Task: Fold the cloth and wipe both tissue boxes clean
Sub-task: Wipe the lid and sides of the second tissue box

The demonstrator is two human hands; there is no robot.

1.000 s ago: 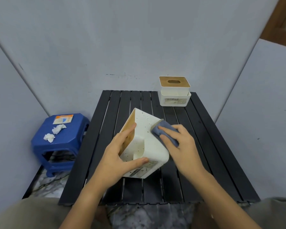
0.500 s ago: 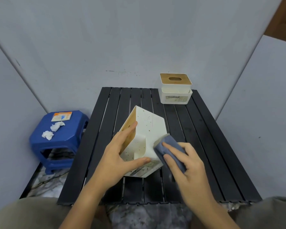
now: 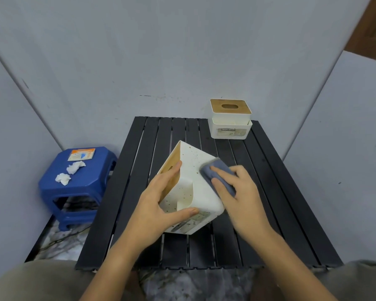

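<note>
Since half a second ago the right hand point(image 3: 237, 190) has carried the cloth point(image 3: 217, 172) back up the box's right face, from the lower near corner to the upper far edge. Left hand point(image 3: 159, 203) has not shifted.

Near tissue box point(image 3: 195, 185): white, speckled with dark spots, tipped on edge on the black slatted counter point(image 3: 269, 192), wooden lid facing left. Left hand grasps it, fingers flat on the lid, thumb hooked over the near white rim. Right hand presses the folded blue-grey cloth against the box with straight fingers; whether the thumb pinches the cloth cannot be told. Second tissue box point(image 3: 230, 120) stands upright at the counter's far right corner, well apart, untouched.

Judgement: wiping of the first box is under way; spots remain on the upper face, so it is not done.

Risks:
- Box balances on one edge. A hard stroke toward the left could rotate it out of the left hand's hold.
- Folded cloth could unfold or slip under the flat fingers at the box's corner.
- Lid may pop loose under finger pressure.

Off the counter, a blue stool point(image 3: 78, 183) holds crumpled tissues point(image 3: 74, 168).
</note>
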